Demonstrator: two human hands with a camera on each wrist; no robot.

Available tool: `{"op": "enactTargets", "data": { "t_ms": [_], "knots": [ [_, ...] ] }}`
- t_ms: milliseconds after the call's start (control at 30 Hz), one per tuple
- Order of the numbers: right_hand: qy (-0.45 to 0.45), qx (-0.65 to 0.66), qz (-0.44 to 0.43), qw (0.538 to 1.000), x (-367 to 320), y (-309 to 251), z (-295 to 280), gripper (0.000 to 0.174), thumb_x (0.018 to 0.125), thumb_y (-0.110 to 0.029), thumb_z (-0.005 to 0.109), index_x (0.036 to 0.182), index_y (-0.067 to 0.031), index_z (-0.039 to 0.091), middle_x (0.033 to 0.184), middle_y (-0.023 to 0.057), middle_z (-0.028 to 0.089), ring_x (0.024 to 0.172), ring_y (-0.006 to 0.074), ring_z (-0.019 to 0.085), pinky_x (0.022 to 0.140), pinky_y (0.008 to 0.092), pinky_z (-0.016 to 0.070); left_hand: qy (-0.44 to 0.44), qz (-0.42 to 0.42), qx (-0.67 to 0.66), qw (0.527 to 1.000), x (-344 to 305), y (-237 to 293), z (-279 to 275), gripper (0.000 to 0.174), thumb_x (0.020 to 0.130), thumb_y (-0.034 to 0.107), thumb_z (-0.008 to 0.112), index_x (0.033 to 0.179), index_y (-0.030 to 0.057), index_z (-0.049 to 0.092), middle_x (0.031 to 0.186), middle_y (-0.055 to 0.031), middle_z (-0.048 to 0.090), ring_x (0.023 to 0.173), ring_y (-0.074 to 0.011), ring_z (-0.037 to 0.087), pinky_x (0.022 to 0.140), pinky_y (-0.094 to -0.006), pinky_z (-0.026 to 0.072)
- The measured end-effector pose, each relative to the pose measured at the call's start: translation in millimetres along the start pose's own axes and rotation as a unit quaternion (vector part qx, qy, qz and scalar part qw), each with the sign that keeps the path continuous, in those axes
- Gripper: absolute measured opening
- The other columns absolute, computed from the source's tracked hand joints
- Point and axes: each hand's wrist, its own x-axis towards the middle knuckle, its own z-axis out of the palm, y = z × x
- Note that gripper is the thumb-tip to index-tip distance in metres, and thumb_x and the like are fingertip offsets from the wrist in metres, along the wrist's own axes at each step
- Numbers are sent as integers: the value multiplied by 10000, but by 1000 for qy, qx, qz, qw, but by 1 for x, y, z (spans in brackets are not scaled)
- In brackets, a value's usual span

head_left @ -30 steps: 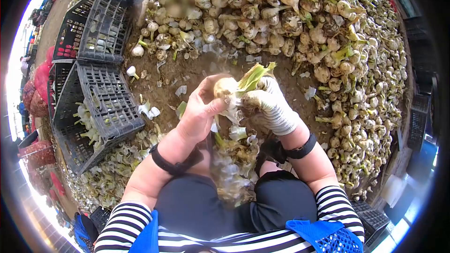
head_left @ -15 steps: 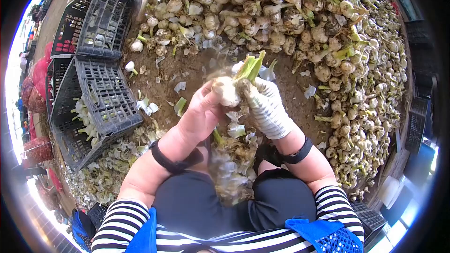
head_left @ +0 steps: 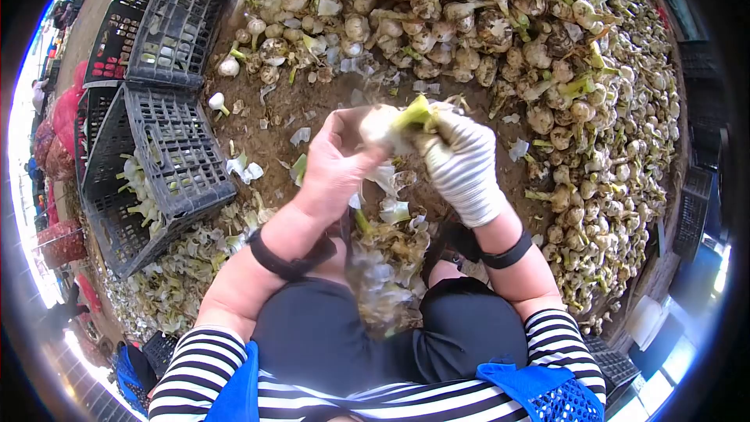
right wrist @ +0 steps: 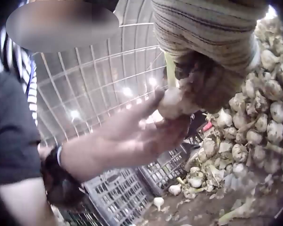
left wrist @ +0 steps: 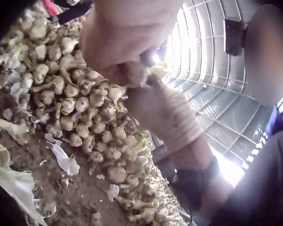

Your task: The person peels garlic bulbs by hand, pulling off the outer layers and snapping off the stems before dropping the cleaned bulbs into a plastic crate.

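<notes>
My bare left hand [head_left: 336, 164] holds a pale garlic bulb [head_left: 378, 123] between thumb and fingers, out in front of my knees. The bulb's thick yellow-green stem [head_left: 412, 113] points to the right. Against it, my right hand [head_left: 466, 164], in a striped knit glove, has its fingers curled at the stem and the outer skins, blurred by motion. In the right wrist view the bulb [right wrist: 172, 102] shows white between the bare fingertips and the soiled glove. From the left wrist, the bulb [left wrist: 136, 75] is partly hidden behind the left hand.
A large heap of untrimmed garlic [head_left: 562, 109] spreads ahead and to the right. Black plastic crates [head_left: 176, 148] stand tipped at the left, one with cleaned bulbs [head_left: 141, 191] inside. Loose peelings [head_left: 383, 266] lie between my legs, and a single bulb [head_left: 219, 103] sits by the crates.
The stem has swung from upright to pointing right. My gloved hand has shifted a little right from the bulb, while the left hand keeps its hold.
</notes>
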Motion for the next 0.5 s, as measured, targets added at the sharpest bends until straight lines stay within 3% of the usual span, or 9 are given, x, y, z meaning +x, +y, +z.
{"op": "enactTargets", "data": {
  "t_ms": [33,100,200,233,267,300,367,433,500],
  "knots": [
    [-29,138,128,982,-1,11,-5,130,797,-78,646,912,-17,642,761,58,630,710,100,581,667,239,469,-34,-61,-96,993,4,0,-9,473,823,59,640,1240,-5,426,1159,-84,544,1013,-151,551,916,-297,442],
    [-55,343,273,897,4,-9,-16,162,831,-91,624,972,-12,638,782,-1,616,744,60,548,694,221,459,-78,-104,-190,973,7,7,-14,554,825,41,629,1314,10,371,1192,-84,529,1033,-146,539,923,-290,435],
    [-88,322,235,913,-3,-13,-13,174,850,-102,609,990,-2,633,813,-30,611,757,58,540,708,220,458,-65,-104,-190,974,3,8,-4,581,818,14,622,1334,30,355,1191,-75,525,1052,-141,523,932,-278,421],
    [-77,276,195,938,-7,-10,-7,164,830,-109,619,967,-21,636,811,25,640,734,104,578,678,242,473,-81,-33,-140,986,4,-10,-8,600,805,6,632,1336,49,356,1181,-66,522,1070,-130,502,938,-267,408],
    [-55,77,105,990,-4,-6,-5,151,813,-106,622,943,-30,636,804,67,647,712,158,600,662,263,480,-90,-41,-138,986,5,-9,-9,611,797,14,645,1333,49,354,1180,-62,519,1065,-131,502,935,-269,408],
    [-30,-128,9,991,4,0,-3,140,797,-103,626,920,-38,636,798,108,654,691,213,622,647,284,486,-99,-48,-137,984,5,-6,-10,621,789,21,657,1329,48,352,1179,-58,515,1061,-133,502,933,-271,407],
    [25,-123,31,992,14,29,7,137,767,-97,628,896,-55,618,761,156,630,653,295,608,617,313,485,-111,-78,-196,971,3,0,-6,646,776,32,672,1332,59,345,1178,-59,512,1050,-141,509,917,-273,418],
    [68,-191,-33,979,17,46,8,197,774,-84,619,963,-33,604,735,162,628,606,287,607,540,313,464,-118,-107,-251,955,-1,1,-8,671,762,43,688,1334,69,338,1176,-60,510,1039,-149,516,901,-274,428],
    [16,-325,23,945,19,56,-3,297,764,-136,626,1045,-51,579,735,169,632,686,357,606,649,367,486,-161,-72,-277,945,-5,-3,-14,735,734,131,737,1330,90,310,1177,-107,514,987,-203,562,819,-303,493]
  ]
}}
